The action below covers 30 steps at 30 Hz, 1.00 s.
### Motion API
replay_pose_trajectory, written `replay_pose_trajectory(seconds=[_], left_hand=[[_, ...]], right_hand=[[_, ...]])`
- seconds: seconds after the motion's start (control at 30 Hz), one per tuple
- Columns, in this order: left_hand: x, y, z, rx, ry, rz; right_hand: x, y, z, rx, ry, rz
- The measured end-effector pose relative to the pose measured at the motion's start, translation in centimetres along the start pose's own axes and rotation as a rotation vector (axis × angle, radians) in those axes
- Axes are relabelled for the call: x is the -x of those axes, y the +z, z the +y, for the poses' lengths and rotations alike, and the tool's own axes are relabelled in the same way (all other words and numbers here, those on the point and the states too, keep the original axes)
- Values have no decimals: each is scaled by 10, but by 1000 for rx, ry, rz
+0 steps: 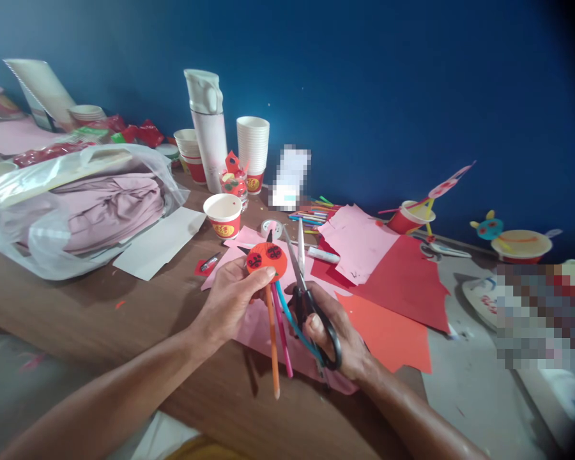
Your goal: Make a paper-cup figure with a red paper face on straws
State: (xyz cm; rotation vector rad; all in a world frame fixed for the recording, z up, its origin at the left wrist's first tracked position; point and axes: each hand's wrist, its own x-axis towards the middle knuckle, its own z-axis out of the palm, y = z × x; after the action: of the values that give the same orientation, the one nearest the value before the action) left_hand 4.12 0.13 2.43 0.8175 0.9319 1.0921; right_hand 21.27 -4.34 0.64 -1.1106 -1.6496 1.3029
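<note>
L hand (232, 300) closed round the back of an orange paper disc (267, 260) w/ black spots, gripping it firmly. Orange pencil (272, 338) and pink pencil (282, 329) run down from the disc, w/ a thin blue strip (292, 319) beside them; exact fixing not visible. R hand (326, 335) closed on black-handled scissors (307, 306) – blades slightly parted, tips up, just beside the disc. Both hands held over pink paper (263, 338) on a wooden table (86, 300); contact w/ the sheet cannot be confirmed. Nearby: red card (402, 281), orange-red card (388, 335), pale pink sheet (357, 243), tape roll (271, 229), glue stick (323, 254). Further back: coloured pencils (309, 217), red-banded paper cup (223, 214), stacked cups (253, 144), white flask (208, 128) – plastic bag (76, 211) of mauve cloth at table's L end, against blue wall (364, 83).
</note>
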Motion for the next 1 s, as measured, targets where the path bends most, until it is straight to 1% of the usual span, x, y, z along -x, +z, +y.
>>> replay_pose_trajectory(seconds=[0.07,0.2,0.3,0.37,0.5,0.57,0.67,0.73,0.87,1.0], left_hand=[[-1,-1,-1,-15,-1,-5],[-2,-3,-2,-33,3,-16],[-1,-3,-2,-31,2,-32],[0,-2,-1,-24,0,-72],[3,0,1,-44,-57,-181],[4,1,1,-71,-75,-217],[4,1,0,-94,-61,-249],[4,2,0,-111,-52,-247],[3,3,-1,-162,-44,-189],[3,5,-4,-251,-49,-146]], right_hand=[[-1,2,1,-28,-27,32],[-5,4,8,-186,-72,115],[-9,2,11,-238,-34,207],[-10,0,11,-253,2,245],[-12,-4,6,-262,26,259],[-13,-4,3,-267,43,259],[-13,-4,1,-272,76,244],[-12,-3,0,-278,84,236],[-11,-1,-2,-303,77,230],[-9,2,-2,-295,61,271]])
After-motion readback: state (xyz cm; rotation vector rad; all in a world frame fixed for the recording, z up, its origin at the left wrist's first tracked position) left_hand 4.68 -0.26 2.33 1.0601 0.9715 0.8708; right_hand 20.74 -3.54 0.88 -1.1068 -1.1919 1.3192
